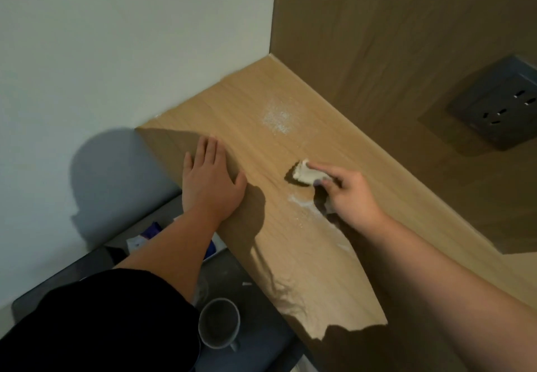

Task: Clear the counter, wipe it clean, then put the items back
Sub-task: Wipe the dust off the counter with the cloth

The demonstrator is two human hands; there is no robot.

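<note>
wiping stage, judged from a counter (247, 101) that carries none of its items. right hand (351, 197) grips a pale wad of cloth or tissue (305, 174), the index finger laid straight along its top and the other fingers curled round its near end. the wad rests on the counter surface, its long axis running from about 10 o'clock to 4 o'clock in the view. the relation that governs the next stroke: a white powder patch (277, 119) lies at about 11 o'clock from the wad, apart from it, toward the counter's back corner. a thinner powder streak (299, 200) sits at 6 o'clock from the wad, just beside the right hand. left hand (210, 180) lies flat on the counter at 9 o'clock from the wad, fingers straight and together, holding nothing, near the left edge; it appears to serve as a brace only. the right hand is the one equipped for the patch, and a push toward 11 o'clock would meet it. containers: a grey mug (219, 325) stands on a dark lower surface (261, 299) at 7 o'clock from the wad, well apart; its interior is dark and contents cannot be told. purple and white packets (145, 235) lie on the same lower level. a dark socket (499, 110) is set in the wood panel at 2 o'clock.
</note>
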